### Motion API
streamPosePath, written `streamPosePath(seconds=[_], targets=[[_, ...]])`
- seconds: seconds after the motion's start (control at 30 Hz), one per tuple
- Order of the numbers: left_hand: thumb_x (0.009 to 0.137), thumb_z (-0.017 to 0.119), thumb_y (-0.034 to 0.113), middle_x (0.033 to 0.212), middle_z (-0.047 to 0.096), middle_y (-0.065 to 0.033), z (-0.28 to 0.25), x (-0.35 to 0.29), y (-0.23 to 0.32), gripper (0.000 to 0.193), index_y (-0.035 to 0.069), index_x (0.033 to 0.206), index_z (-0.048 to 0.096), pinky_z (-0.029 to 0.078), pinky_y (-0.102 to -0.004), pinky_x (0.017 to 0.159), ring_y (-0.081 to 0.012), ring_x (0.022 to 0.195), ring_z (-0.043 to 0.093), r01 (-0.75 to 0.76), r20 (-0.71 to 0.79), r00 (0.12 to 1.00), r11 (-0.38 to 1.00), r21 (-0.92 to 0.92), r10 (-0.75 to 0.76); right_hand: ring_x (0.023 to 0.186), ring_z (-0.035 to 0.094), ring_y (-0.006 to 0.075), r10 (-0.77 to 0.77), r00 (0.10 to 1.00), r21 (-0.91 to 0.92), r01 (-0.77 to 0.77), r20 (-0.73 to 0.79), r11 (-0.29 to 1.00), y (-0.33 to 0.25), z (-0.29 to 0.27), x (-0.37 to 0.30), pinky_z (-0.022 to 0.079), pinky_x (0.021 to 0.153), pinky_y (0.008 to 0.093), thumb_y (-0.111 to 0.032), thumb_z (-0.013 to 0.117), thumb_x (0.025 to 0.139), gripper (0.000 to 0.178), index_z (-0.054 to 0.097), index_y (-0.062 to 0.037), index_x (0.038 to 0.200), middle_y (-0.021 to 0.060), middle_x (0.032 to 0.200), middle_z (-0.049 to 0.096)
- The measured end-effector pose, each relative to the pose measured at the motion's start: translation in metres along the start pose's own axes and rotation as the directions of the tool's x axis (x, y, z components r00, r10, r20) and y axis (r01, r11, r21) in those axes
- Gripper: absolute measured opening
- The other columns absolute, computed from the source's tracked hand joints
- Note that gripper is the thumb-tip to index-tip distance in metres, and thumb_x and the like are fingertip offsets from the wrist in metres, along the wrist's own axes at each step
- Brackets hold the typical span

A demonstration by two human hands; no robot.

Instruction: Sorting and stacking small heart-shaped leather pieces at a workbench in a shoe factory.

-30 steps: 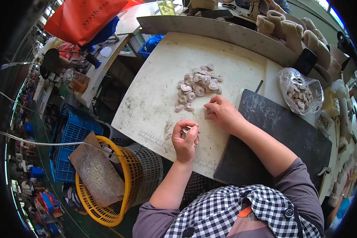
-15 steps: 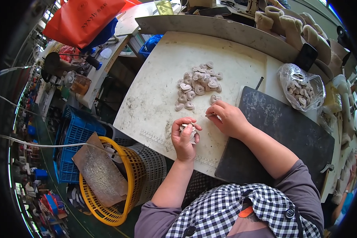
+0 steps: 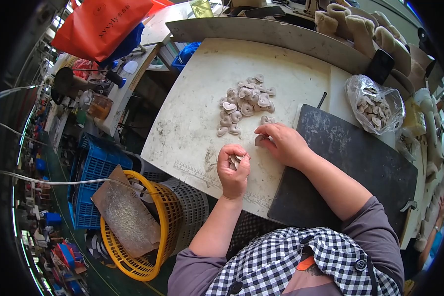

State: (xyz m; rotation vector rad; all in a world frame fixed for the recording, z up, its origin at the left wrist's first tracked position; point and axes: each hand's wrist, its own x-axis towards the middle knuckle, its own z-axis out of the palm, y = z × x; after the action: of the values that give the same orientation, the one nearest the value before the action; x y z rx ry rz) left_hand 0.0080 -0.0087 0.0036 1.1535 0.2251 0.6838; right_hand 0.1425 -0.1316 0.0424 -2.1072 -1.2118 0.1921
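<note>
My left hand [image 3: 234, 170] is curled round several small beige heart-shaped pieces [image 3: 235, 161], held above the near edge of the white work board [image 3: 192, 98]. To its right, my right hand [image 3: 282, 144] pinches one such heart-shaped piece [image 3: 259, 140] between thumb and fingers. Just beyond the right hand a pair or so of the same pieces [image 3: 267, 120] lies on the board. Farther off, a loose pile of puffy heart-shaped pieces [image 3: 246, 101] is spread over the board's middle.
A dark flat mat [image 3: 350, 167] lies under my right forearm. Behind it stands a clear plastic bag [image 3: 375, 106] of similar pieces, near a black phone [image 3: 380, 66]. A yellow basket [image 3: 170, 222] and a blue crate [image 3: 91, 182] are at the left; a red bag [image 3: 101, 29] is at far left.
My left fingers have closed more tightly round the pieces, with the thumb shifted aside. The piece in my right hand has turned and now shows its flat side more.
</note>
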Motion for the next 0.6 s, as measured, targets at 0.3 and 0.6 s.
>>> streamPosePath(seconds=[0.3, 0.6], targets=[[0.077, 0.06, -0.008, 0.089, 0.05, -0.0017, 0.01, 0.001, -0.007, 0.021, 0.006, 0.088, 0.049, 0.042, -0.0218, 0.068, -0.0082, 0.074, 0.046, -0.177, 0.054, 0.984, 0.937, 0.301, 0.168, 0.097, 0.062, 0.0324, 0.005, 0.997, -0.117, -0.015, -0.08, 0.993, 0.008, 0.008, -0.002, 0.051, 0.084, 0.0409, -0.012, 0.058, 0.09, 0.016, 0.066, -0.0062, 0.102, 0.0117, 0.1, 0.064], [0.075, 0.063, -0.005, 0.078, 0.053, -0.0012, 0.012, -0.004, -0.01, 0.02, 0.006, 0.086, 0.05, 0.045, -0.0246, 0.062, -0.01, 0.066, 0.049, -0.227, 0.063, 0.971, 0.8, 0.555, 0.232, 0.096, 0.062, 0.0339, 0.051, 0.988, -0.072, -0.061, -0.143, 0.996, 0.007, 0.007, -0.003, 0.051, 0.083, 0.0424, -0.01, 0.056, 0.089, 0.016, 0.065, -0.0045, 0.102, 0.0149, 0.098, 0.063]])
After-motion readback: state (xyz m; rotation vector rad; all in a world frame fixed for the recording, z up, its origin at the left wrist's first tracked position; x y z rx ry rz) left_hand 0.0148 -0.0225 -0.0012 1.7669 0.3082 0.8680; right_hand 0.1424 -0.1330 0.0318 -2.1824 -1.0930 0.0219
